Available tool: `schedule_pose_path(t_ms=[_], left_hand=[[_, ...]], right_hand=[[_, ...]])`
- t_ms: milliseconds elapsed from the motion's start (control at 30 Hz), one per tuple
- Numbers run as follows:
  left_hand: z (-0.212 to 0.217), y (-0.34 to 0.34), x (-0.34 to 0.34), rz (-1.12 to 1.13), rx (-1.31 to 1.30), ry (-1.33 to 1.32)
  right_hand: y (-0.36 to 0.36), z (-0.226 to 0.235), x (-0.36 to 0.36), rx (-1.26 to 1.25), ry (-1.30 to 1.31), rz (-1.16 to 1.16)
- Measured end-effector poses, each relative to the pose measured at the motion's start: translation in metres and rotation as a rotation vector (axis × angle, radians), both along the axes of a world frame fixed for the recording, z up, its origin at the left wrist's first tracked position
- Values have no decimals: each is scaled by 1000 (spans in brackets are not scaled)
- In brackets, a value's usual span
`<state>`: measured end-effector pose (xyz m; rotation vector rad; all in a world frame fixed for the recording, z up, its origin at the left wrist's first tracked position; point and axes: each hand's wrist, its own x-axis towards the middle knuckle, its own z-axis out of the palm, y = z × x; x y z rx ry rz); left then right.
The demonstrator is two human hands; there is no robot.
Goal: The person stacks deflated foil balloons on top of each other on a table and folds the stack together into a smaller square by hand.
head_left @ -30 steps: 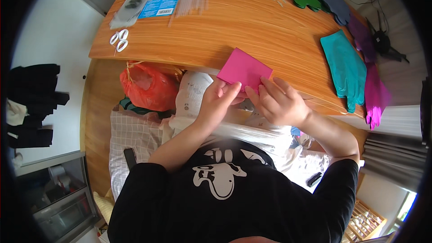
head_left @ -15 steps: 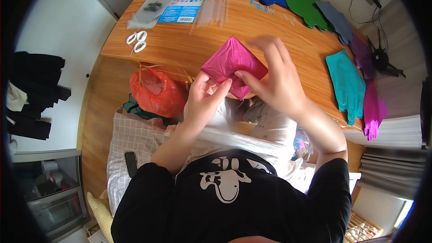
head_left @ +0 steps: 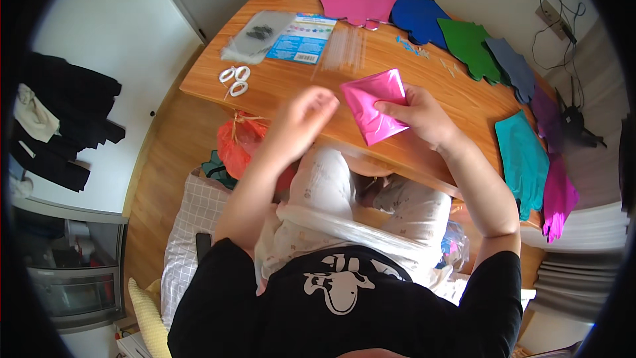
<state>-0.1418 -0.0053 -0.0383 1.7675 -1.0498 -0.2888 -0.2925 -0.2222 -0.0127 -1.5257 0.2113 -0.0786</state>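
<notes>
A folded, shiny pink foil packet (head_left: 376, 107), flat and squarish, hangs tilted over the table's near edge. My right hand (head_left: 424, 118) grips it from the right, thumb on the front face and the other fingers mostly behind. To the left of the packet, and apart from it, is my left hand (head_left: 305, 122). Its fingers are loosely curled and slightly blurred, with nothing visible in them. Flat shiny foil pieces lie along the far and right sides of the table: pink (head_left: 359, 4), blue (head_left: 421, 20), green (head_left: 472, 50), grey-blue (head_left: 511, 69), teal (head_left: 522, 162) and magenta (head_left: 560, 195).
On the wooden table (head_left: 265, 103) lie white ribbon rolls (head_left: 236, 79), a clear bag (head_left: 260, 34), a blue-and-white printed card (head_left: 301, 41) and thin clear straws (head_left: 344, 52). A red plastic bag (head_left: 240, 146) hangs at the near left edge. A black phone (head_left: 203, 246) rests on checked cloth.
My left hand has let go of the pink packet and moved apart to its left. My right hand now holds the packet alone, turned and farther right. The view has shifted.
</notes>
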Motion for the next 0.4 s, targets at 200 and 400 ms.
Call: schedule_pose_path(t_ms=[200, 400], left_hand=[[-3, -9, 148, 138, 124, -889], [4, -33, 190, -262, 563, -752]], right_hand=[[-21, -11, 6, 438, -53, -137], [-22, -25, 7, 493, -50, -131]])
